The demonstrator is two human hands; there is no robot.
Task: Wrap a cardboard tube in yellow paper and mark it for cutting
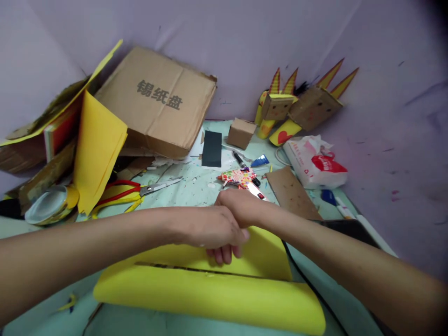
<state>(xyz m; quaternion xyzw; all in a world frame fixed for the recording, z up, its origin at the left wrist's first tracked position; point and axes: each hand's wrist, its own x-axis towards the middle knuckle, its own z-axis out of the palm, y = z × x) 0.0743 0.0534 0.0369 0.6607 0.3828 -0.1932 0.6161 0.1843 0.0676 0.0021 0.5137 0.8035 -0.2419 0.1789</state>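
Note:
A folded yellow foam sheet (217, 294) lies on the pale green table (196, 184) right in front of me, its near edge curled over. My left hand (210, 231) presses palm down on the sheet's middle, fingers pointing right and down. My right hand (234, 205) sits behind it with the wrist bent. It touches the left hand and the sheet's far edge, and its fingers are hidden. A gap runs along the sheet where the upper layer meets the rolled part.
Scissors with red and yellow handles (140, 191) lie to the left by yellow paper (98, 144) and a tape roll (51, 205). A big cardboard box (157, 100), a patterned glue gun (240, 178), a tissue pack (313, 163), a brown card (290, 191) and cardboard figures (301, 107) stand behind. A black cable (304, 275) crosses at right.

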